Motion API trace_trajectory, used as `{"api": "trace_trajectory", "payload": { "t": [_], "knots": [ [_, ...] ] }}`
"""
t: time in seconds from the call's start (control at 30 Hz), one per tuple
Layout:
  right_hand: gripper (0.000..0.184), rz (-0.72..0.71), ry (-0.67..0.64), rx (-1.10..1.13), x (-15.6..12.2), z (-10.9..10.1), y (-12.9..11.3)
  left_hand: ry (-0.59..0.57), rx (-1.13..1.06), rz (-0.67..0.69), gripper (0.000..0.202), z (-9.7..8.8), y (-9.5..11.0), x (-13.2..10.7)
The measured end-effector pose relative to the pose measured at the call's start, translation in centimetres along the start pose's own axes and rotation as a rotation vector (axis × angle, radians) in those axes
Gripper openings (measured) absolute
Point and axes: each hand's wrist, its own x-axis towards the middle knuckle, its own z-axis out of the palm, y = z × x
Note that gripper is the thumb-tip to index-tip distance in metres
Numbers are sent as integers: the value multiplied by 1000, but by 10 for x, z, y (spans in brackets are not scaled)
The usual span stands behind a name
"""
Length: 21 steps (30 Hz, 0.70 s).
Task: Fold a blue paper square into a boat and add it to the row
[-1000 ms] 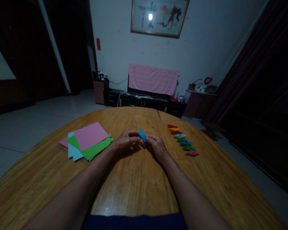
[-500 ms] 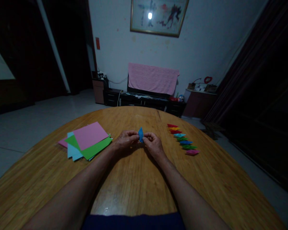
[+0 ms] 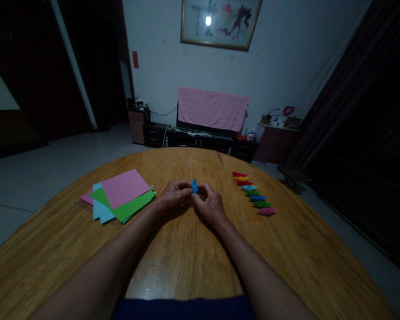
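A small folded piece of blue paper (image 3: 195, 186) stands upright between my hands, above the middle of the wooden table (image 3: 186, 258). My left hand (image 3: 175, 194) pinches it from the left with thumb and fingers. From the right, my right hand (image 3: 209, 203) grips its lower edge, the thumb across the front. The fingertips hide the paper's bottom part. On the right lies a slanting row of several small folded paper boats, among them a pink one (image 3: 267, 212) at the near end and a red one (image 3: 239, 174) at the far end.
Left of my hands is a loose pile of coloured sheets, with a pink sheet (image 3: 126, 187) over a green sheet (image 3: 136, 206) and light blue ones (image 3: 102, 211). Beyond the table's far edge stands a low black cabinet (image 3: 200, 138) below a pink towel (image 3: 213, 109).
My right hand has shifted slightly left and closer to my left hand, its thumb now further over the blue paper. More of the paper's lower part is covered. The boats and sheets stay put.
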Motion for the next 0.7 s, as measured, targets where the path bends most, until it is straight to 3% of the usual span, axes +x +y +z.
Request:
{"api": "trace_trajectory", "payload": {
  "t": [0.2, 0.3, 0.5, 0.7],
  "knots": [
    [21, -15, -13, -110, -1, 1, 3, 3, 105, -5, 9, 5, -1, -6],
    [20, -13, 0, -152, -1, 3, 4, 47, 339, 42, 12, 5, 1, -4],
    [23, 5, 56, -194, -2, 8, 7, 128, 875, 264, 21, 3, 4, 4],
    [22, 20, 65, -201, -1, 8, 8, 137, 969, 325, 23, 5, 4, 3]
  ]
}}
